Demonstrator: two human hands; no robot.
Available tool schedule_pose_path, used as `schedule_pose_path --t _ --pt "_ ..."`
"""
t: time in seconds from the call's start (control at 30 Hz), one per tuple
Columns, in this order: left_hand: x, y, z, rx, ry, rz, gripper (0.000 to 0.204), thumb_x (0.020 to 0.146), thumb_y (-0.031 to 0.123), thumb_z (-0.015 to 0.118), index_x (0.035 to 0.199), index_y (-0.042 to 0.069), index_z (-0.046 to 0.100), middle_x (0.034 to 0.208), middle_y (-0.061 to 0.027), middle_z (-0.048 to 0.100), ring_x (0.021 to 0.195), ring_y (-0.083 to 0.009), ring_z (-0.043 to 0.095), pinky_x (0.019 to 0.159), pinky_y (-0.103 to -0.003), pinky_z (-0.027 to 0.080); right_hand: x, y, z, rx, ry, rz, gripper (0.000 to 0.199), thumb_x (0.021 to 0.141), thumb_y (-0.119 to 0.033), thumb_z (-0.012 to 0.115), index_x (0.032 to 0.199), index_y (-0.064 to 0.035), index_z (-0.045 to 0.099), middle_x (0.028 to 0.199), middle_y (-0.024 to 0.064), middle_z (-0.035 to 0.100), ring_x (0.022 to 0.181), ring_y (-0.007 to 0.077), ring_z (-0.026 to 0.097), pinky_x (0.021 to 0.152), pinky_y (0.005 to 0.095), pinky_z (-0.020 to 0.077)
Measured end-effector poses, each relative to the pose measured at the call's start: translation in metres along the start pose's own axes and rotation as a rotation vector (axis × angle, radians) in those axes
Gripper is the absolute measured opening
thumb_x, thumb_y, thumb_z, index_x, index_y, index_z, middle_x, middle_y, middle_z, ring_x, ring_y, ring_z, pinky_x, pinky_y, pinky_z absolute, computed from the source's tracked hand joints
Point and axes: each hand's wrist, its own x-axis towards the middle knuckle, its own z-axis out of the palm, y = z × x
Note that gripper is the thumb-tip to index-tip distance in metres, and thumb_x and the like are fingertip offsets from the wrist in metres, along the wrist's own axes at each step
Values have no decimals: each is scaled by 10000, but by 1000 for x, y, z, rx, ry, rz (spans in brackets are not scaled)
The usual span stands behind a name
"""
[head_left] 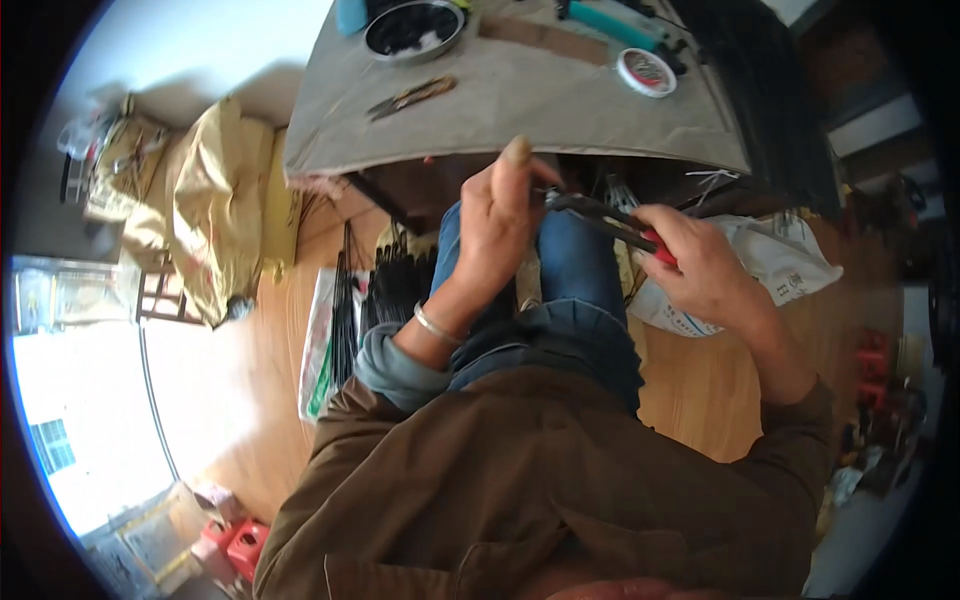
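Observation:
My right hand (705,265) is wrapped round a pair of pliers (605,218) with dark metal arms and red on the grips. Its nose points left, toward my left hand (495,220), and comes close to the fingers there. That hand has its thumb raised and its other fingers curled; what they pinch is small and mostly hidden. A little shiny spot shows at the plier tips, too blurred to name. Both hands are above my lap, just in front of the table's near edge.
On the covered table (500,115) lie scissors (412,97), a bowl of black pieces (415,30), a round white tub (647,73) and a teal tool (620,28). Bundled black rods (400,285) stand left of my legs; a white sack (735,275) lies to the right.

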Motion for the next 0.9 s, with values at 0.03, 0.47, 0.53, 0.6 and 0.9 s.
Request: schedule_pose_path --t 0.03,0.47,0.53,0.6,0.9 --pt "0 -2 -2 -18 -44 21 611 981 507 386 774 -4 649 538 23 453 464 -47 370 439 -230 274 0 2 4 -6 69 -31 254 883 -150 585 1068 18 541 775 62 588 744 183 596 683 341 473" --pt "-3 -9 -8 -138 -121 -113 687 971 573 337 741 -4 631 511 17 432 442 -55 352 427 -228 257 7 -5 2 998 -577 393 357 970 -313 514 1115 13 506 736 48 586 602 114 617 545 231 495" --pt "-2 -8 -8 -154 -155 -159 689 971 573 328 729 -2 622 502 19 418 439 -59 351 426 -230 252 7 -3 5 989 -600 384 355 973 -301 508 1122 21 487 744 56 578 603 110 606 559 242 511" --pt "-1 -10 -9 -144 -141 -141 686 972 571 328 728 0 618 501 19 415 438 -60 349 425 -231 249 9 -4 8 999 -580 393 340 976 -289 503 1112 23 491 744 51 571 588 102 592 550 241 506" --pt "1 -12 -12 -155 -173 -151 670 970 567 336 723 3 600 501 16 413 430 -59 342 415 -232 239 11 -2 19 965 -526 365 364 986 -353 471 1027 6 517 672 18 504 520 86 500 484 244 458"
